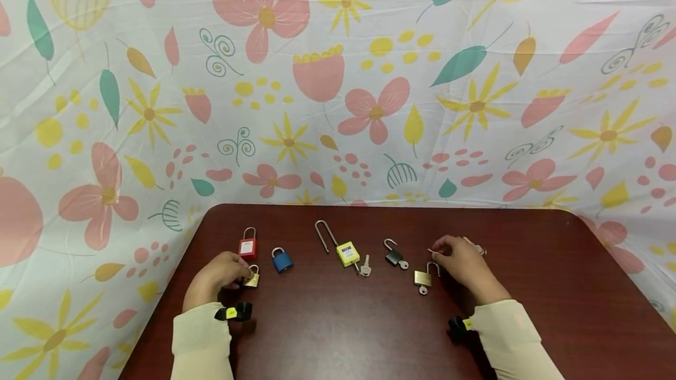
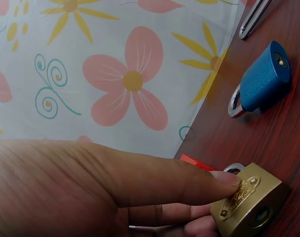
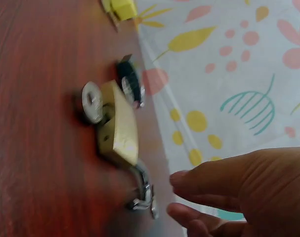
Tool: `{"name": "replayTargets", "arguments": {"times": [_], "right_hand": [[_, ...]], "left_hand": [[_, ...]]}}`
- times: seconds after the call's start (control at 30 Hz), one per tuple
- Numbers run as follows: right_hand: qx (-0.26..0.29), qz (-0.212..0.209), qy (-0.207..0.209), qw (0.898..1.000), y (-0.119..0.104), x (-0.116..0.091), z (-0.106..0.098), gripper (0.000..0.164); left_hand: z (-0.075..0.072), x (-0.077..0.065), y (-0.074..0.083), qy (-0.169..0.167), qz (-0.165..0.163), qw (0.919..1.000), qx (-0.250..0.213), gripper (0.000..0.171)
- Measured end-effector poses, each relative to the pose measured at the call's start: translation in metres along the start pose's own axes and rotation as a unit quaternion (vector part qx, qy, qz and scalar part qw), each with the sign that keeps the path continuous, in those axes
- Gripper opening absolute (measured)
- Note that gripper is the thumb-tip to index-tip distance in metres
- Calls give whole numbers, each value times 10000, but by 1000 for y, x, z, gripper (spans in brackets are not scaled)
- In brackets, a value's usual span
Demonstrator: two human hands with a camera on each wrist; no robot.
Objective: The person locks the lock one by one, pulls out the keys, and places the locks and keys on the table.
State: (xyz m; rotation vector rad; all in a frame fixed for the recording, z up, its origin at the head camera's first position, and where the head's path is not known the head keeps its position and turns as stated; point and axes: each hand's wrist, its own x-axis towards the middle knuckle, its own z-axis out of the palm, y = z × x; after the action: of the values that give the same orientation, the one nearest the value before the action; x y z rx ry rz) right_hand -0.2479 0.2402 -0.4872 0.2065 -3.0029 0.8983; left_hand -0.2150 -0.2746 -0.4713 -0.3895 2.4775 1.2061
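My left hand (image 1: 224,271) pinches a small brass padlock (image 2: 251,197) at the left side of the table, thumb on its front face and fingers behind. That padlock's shackle is in its body. Beside it are a red padlock (image 1: 247,246) and a blue padlock (image 1: 282,260). On the right, my right hand (image 1: 460,257) hovers by a second brass padlock (image 3: 121,126), whose shackle stands open and whose key (image 3: 92,102) is in the keyway. Thumb and fingers are apart, with nothing seen between them. A small silver piece (image 3: 154,205) shows near that shackle.
A yellow long-shackle padlock (image 1: 348,254) with keys (image 1: 365,266) lies mid-table. Next to it is a black padlock (image 1: 394,257), open, with a key. Past my right hand lies another small metal piece (image 1: 479,248), partly hidden. A flowered curtain (image 1: 338,104) hangs behind the table.
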Motion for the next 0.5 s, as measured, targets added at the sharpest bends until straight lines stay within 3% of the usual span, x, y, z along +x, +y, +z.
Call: {"name": "replayTargets", "arguments": {"times": [0.23,0.5], "right_hand": [[110,53,-729,9973,-12,-5,-3,21],[-134,-215,-664,9975,-7,-3,6,13]], "left_hand": [[-1,-1,2,83,-5,9998,175,11],[-1,-2,3,158,43,9994,314,10]]}}
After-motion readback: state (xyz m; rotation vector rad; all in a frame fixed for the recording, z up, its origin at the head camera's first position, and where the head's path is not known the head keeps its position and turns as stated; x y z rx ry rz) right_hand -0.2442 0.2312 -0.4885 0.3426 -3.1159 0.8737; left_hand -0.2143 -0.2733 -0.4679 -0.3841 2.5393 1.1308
